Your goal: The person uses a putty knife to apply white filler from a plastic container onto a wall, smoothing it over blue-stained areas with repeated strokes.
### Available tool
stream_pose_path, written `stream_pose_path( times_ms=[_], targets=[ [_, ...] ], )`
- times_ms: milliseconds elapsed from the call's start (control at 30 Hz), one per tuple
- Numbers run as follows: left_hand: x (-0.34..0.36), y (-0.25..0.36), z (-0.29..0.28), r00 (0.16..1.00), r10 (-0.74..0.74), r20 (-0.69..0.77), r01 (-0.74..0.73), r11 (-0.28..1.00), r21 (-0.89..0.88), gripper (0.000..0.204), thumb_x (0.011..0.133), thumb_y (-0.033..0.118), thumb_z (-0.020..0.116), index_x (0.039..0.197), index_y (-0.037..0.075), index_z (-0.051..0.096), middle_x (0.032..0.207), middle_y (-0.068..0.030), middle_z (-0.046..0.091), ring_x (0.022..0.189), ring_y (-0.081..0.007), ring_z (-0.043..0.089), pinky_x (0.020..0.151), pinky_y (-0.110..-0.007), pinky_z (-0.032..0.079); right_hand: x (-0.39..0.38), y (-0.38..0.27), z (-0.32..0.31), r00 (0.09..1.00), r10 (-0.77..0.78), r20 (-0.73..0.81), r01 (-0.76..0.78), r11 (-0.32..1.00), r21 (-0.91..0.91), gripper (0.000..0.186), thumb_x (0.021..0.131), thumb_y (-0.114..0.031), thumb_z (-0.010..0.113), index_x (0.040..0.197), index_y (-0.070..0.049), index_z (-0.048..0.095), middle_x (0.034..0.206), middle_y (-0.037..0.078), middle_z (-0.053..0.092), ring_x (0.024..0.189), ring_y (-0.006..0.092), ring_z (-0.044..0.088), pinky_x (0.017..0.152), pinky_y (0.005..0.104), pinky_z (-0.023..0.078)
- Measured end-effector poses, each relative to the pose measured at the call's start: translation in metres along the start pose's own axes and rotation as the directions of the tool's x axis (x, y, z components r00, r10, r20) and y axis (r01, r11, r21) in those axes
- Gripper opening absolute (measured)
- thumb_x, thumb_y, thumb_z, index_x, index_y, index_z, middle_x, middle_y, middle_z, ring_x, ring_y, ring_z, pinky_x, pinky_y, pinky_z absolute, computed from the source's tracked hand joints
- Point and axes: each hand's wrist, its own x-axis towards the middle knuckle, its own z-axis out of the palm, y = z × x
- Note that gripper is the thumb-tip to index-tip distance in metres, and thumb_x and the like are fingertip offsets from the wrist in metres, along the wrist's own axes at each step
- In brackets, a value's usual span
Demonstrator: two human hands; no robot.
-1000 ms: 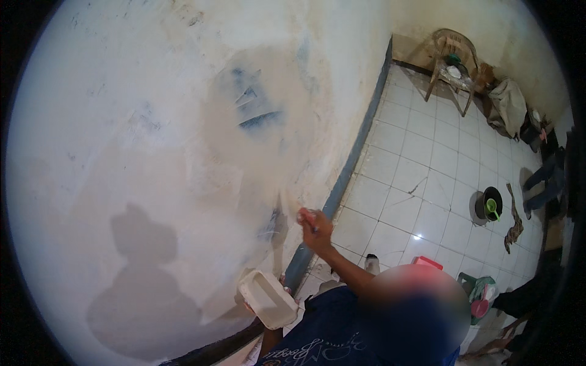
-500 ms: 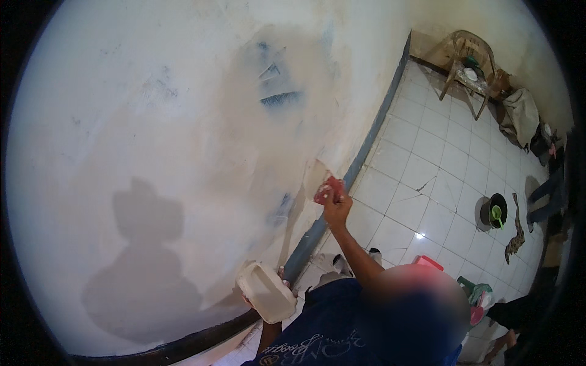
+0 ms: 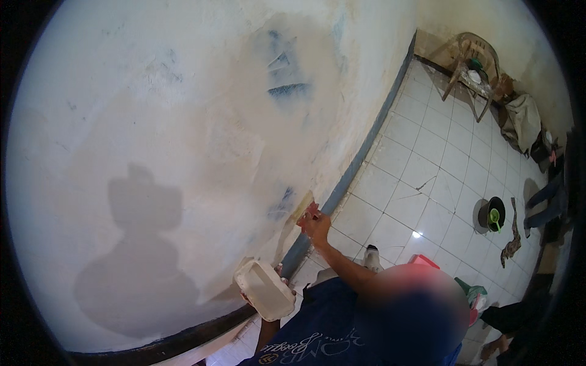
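My right hand (image 3: 318, 230) grips a putty knife with a red handle (image 3: 309, 213). Its pale, wide blade lies against the white wall (image 3: 201, 140), low down near the grey-blue skirting strip. Smeared beige filler surrounds several blue-grey patches (image 3: 288, 90) on the wall; one small bluish patch (image 3: 281, 204) is just left of the blade. In my left hand (image 3: 282, 274) is an off-white rectangular tub (image 3: 243, 282), tilted with its opening toward me. Fingers show at its edges; what coats the inside is hard to make out.
White floor tiles (image 3: 397, 158) extend to the right. A worn plastic chair (image 3: 479, 67) with things on it is in the far corner, near a draped cloth (image 3: 522, 119). A black bucket (image 3: 483, 215) with a green dipper and a rag (image 3: 514, 241) lie on the floor. Another person's legs (image 3: 543, 201) show far right.
My right hand has moved down and left along the lower wall with the putty knife. My left hand still holds the tub, which has turned slightly. The view has shifted a little.
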Motion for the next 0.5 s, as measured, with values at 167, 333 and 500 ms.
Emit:
stream_pose_path(
  times_ms=[167,333,500],
  targets=[
    [-0.001,-0.001,-0.003,0.999,-0.024,0.022,0.025,0.998,-0.061,0.115,0.066,0.083,0.06,0.154,0.021,0.019,0.152,-0.0194,0.028,0.125,-0.0447,0.044,0.093,-0.072,0.037,-0.039,-0.052,0.011,0.984,-0.177,-0.016,0.177,0.984,-0.015,0.024,0.091,-0.015,0.063,0.079,0.005,0.065,0.063,0.01,0.065,0.052,0.0135,0.06,0.045,0.0307,0.046],
    [0.007,-0.014,0.019,0.991,-0.067,0.112,0.082,0.988,-0.132,0.109,0.067,0.082,0.061,0.154,0.031,0.019,0.159,-0.014,0.017,0.129,-0.0432,0.042,0.099,-0.075,0.031,-0.063,-0.089,0.009,0.983,-0.152,0.1,0.145,0.987,0.068,0.014,0.086,-0.007,0.066,0.091,0.006,0.068,0.081,0.006,0.068,0.075,0.0098,0.06,0.068,0.0262,0.048],
    [0.009,-0.011,0.012,0.994,-0.053,0.098,0.064,0.992,-0.113,0.11,0.067,0.083,0.059,0.154,0.03,0.02,0.159,-0.0175,0.016,0.126,-0.0466,0.044,0.095,-0.076,0.034,-0.084,-0.112,0.02,0.962,-0.237,0.132,0.217,0.964,0.15,0.014,0.088,-0.009,0.065,0.092,0.004,0.067,0.082,0.005,0.068,0.076,0.0091,0.059,0.066,0.0264,0.048]
  ],
)
